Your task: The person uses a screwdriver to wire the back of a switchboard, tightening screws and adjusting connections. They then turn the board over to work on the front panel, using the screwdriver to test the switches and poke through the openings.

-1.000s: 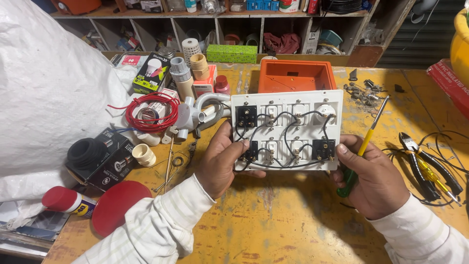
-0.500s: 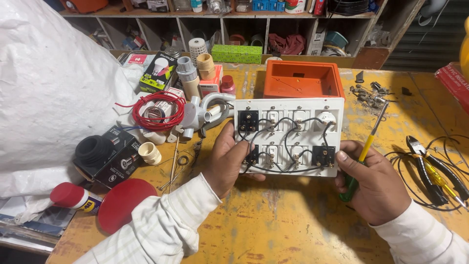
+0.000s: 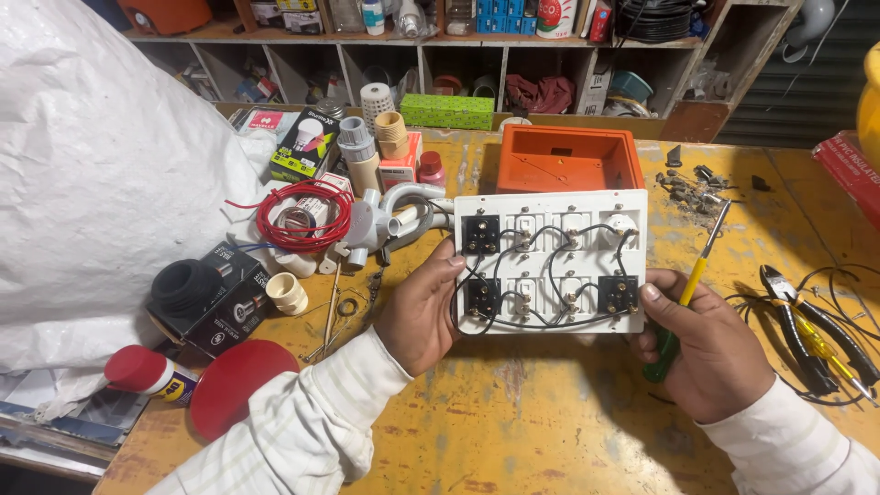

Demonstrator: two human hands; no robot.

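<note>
Both hands hold a white switch plate (image 3: 550, 261) wired with black wires, just in front of an empty orange box (image 3: 568, 160). The left hand (image 3: 422, 312) grips its left edge; the right hand (image 3: 706, 344) grips its right corner and a screwdriver (image 3: 687, 289).

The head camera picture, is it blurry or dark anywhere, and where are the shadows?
In the head view the white switch plate and both hands, left hand and right hand, look sharp and evenly lit. A soft shadow lies on the yellow table just below the plate and hands. The shelves at the back are dimmer, and the far right behind the table goes dark.
</note>
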